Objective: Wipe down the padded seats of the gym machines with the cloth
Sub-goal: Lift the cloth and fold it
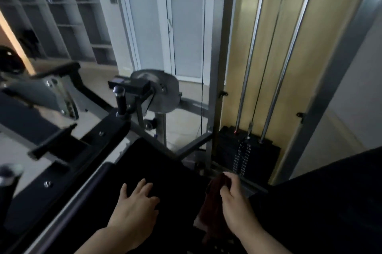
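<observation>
A black padded seat (165, 169) of a gym machine fills the lower middle of the view. My left hand (134, 210) rests flat on it with straight, spread fingers. To its right my right hand (237, 206) grips a dark red cloth (213, 212), which hangs bunched at the seat's right edge. A second black pad (334, 202) lies at the lower right.
Behind the seat stands a black weight stack (246, 150) with chrome guide rods (279, 67) in a grey steel frame. A black handle (121, 99) and a metal cam wheel (161, 92) rise to the left. Shelves and a white door line the back wall.
</observation>
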`<state>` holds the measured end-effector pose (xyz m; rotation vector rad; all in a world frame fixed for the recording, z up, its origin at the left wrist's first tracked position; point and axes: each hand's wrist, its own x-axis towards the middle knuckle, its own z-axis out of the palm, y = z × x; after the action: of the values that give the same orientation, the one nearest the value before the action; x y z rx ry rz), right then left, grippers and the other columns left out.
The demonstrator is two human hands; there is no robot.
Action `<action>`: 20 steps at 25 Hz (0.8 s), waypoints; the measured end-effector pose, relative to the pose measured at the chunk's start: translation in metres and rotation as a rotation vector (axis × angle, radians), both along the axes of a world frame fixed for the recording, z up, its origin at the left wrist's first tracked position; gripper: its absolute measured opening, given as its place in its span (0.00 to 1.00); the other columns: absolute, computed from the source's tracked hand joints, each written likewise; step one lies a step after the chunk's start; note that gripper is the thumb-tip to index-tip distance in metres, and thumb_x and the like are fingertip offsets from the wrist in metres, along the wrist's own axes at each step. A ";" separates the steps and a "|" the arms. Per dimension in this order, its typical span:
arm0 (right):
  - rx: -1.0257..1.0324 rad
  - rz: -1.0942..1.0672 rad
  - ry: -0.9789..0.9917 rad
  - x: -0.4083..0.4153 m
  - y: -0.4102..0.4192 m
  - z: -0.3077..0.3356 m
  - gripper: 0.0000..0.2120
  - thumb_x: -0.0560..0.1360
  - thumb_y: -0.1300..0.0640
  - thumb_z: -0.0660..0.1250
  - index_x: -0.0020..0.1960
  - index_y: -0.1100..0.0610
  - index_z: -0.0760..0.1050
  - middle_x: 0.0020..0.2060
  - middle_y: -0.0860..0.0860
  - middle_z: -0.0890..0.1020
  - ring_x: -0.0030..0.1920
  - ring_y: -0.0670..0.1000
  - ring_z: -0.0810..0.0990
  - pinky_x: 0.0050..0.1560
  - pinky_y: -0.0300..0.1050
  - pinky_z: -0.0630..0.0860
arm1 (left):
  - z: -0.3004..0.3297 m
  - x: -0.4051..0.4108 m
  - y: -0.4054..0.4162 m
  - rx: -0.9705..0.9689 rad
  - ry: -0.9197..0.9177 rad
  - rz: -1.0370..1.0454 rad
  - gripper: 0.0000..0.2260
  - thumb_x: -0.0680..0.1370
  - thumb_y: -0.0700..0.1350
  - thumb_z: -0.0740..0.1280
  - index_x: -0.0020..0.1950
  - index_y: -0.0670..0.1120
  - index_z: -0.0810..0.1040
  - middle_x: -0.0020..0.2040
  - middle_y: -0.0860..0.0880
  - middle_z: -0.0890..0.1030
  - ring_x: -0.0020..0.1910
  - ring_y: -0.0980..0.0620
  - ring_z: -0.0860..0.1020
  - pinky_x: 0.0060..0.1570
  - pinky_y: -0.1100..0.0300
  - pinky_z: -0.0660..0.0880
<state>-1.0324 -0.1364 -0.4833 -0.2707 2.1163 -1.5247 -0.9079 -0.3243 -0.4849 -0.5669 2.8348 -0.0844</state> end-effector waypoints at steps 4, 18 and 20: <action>-0.043 0.173 -0.168 -0.026 0.017 0.100 0.18 0.78 0.56 0.58 0.66 0.48 0.59 0.49 0.47 0.71 0.48 0.48 0.72 0.47 0.45 0.71 | 0.093 -0.028 0.008 -0.172 0.197 -0.178 0.15 0.75 0.56 0.65 0.62 0.61 0.76 0.73 0.49 0.67 0.75 0.48 0.55 0.67 0.32 0.59; 0.093 0.243 0.621 -0.058 0.069 0.290 0.28 0.71 0.31 0.61 0.64 0.47 0.63 0.56 0.47 0.75 0.54 0.49 0.76 0.55 0.49 0.76 | 0.283 -0.071 0.066 -0.368 0.386 -0.212 0.19 0.80 0.56 0.58 0.71 0.61 0.66 0.78 0.52 0.48 0.77 0.50 0.40 0.71 0.38 0.40; 0.106 0.221 0.722 -0.058 0.073 0.308 0.27 0.72 0.30 0.58 0.63 0.47 0.64 0.55 0.47 0.76 0.53 0.49 0.76 0.53 0.49 0.77 | 0.302 -0.063 0.077 -0.317 0.386 -0.199 0.19 0.80 0.55 0.59 0.71 0.60 0.66 0.78 0.52 0.50 0.77 0.50 0.42 0.72 0.39 0.41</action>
<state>-1.0904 -0.0632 -0.1749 -1.1156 2.5682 -1.2909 -0.9712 -0.2477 -0.1826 -0.3919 3.2753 -0.5211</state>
